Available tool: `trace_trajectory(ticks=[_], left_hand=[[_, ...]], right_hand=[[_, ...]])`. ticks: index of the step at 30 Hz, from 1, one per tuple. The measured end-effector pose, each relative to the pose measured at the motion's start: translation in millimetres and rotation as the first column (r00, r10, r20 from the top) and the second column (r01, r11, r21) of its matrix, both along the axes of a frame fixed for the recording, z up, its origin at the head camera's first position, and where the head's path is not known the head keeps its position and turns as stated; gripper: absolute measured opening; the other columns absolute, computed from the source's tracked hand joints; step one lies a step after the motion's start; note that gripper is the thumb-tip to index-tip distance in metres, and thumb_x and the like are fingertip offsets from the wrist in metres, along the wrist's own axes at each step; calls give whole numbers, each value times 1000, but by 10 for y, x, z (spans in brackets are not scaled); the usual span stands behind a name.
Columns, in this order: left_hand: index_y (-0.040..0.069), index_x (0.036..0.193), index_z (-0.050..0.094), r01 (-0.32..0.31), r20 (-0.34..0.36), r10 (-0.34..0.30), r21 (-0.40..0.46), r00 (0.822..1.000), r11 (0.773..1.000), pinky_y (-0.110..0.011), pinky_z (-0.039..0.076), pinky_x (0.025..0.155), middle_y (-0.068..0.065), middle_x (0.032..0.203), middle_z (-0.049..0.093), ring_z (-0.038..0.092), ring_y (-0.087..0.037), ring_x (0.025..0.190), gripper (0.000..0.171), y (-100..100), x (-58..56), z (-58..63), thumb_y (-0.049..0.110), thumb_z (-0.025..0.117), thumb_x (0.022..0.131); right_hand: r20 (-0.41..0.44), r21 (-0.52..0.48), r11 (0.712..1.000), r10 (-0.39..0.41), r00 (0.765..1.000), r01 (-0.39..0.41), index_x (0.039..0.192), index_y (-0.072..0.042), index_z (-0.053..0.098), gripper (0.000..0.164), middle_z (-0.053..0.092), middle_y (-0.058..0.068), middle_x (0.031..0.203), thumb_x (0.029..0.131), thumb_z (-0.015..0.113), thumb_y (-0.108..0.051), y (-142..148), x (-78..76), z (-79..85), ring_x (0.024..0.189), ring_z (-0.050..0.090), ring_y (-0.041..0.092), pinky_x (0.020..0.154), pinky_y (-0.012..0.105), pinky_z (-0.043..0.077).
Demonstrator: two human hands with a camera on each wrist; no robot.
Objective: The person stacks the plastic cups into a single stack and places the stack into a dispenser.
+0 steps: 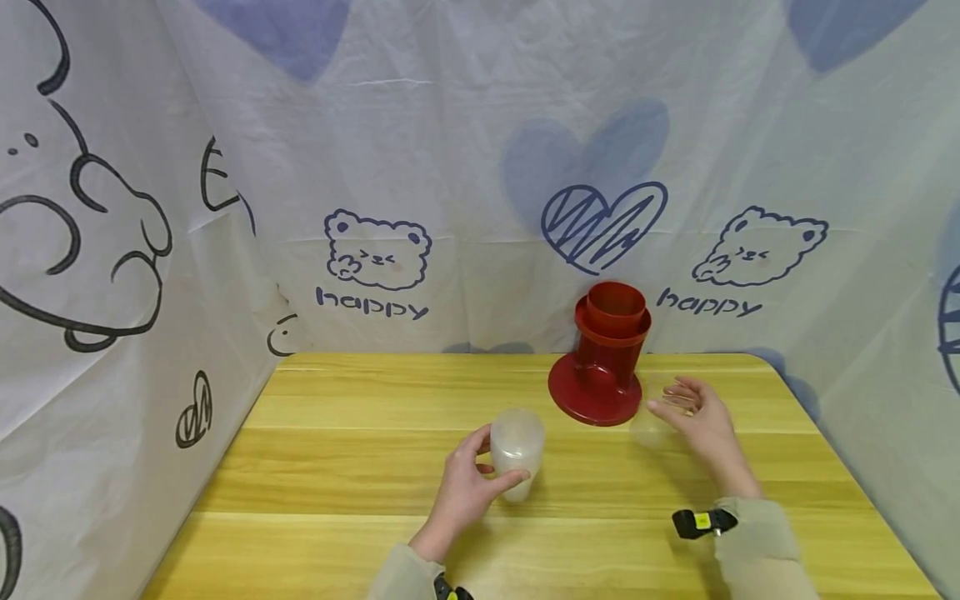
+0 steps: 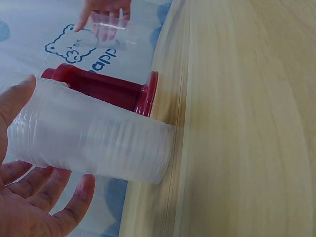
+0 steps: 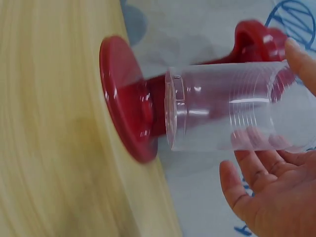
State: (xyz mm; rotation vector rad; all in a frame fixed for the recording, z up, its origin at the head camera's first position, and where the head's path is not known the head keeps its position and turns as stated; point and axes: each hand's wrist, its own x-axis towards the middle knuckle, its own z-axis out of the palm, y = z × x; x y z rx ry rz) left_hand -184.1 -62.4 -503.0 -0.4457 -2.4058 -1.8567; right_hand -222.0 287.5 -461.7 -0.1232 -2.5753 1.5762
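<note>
My left hand (image 1: 465, 486) grips a stack of translucent white plastic cups (image 1: 517, 442), thumb on one side and fingers on the other. In the left wrist view the nested rims of the cup stack (image 2: 94, 133) show as close ridges. Whether its lower end touches the table, I cannot tell. On the right, my right hand (image 1: 708, 427) holds a clear plastic cylinder (image 3: 217, 108) between thumb and fingers, above the table. Between and behind the hands stands a red plastic holder (image 1: 609, 362) with a round base and a tubular upright.
A wood-grain table (image 1: 360, 467) lies under both hands. Behind it hangs a white cloth (image 1: 465, 150) printed with hearts and bears, meeting the table's back edge. More printed cloth covers the left and right sides.
</note>
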Motion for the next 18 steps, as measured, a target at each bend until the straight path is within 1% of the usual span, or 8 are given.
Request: trace_trajectory(ticks=[5,8,11,15,18], left_hand=[[8,134,56,2,-1,-2,2,1000,1000,-53,55,80,-7,121,62,59,-26,109,69,-2,-1,4,31,87,75],[8,133,57,1,-1,-1,1,1000,1000,-52,56,80,-6,121,62,59,-26,109,69,-2,-3,4,31,87,75],[8,133,57,2,-2,-2,1,1000,1000,-52,56,80,-6,121,62,59,-26,109,69,-1,-4,4,31,87,75],[8,133,56,4,1,-4,4,1000,1000,-53,55,80,-6,121,62,59,-26,109,69,-1,-5,3,31,87,75],[8,134,56,5,4,-5,5,1000,1000,-53,55,80,-6,121,62,59,-26,109,69,-1,-6,3,31,87,76]], right_hand=[[-9,-60,996,70,998,-70,151,0,26,85,45,24,141,89,74,-35,-158,5,83,127,46,37,85,11,44],[-32,-83,991,101,994,-104,151,-2,27,84,46,23,139,89,75,-30,-257,25,138,127,46,36,85,10,44],[-73,-114,984,131,989,-139,149,-1,29,80,49,21,137,88,76,-24,-355,53,199,126,46,33,87,12,43],[-126,-184,964,172,977,-193,144,1,35,73,51,20,134,87,77,-16,-477,89,287,123,49,26,91,15,43],[-169,-236,940,209,963,-246,142,3,35,69,50,23,133,87,76,-8,-558,108,349,117,53,19,94,16,45]])
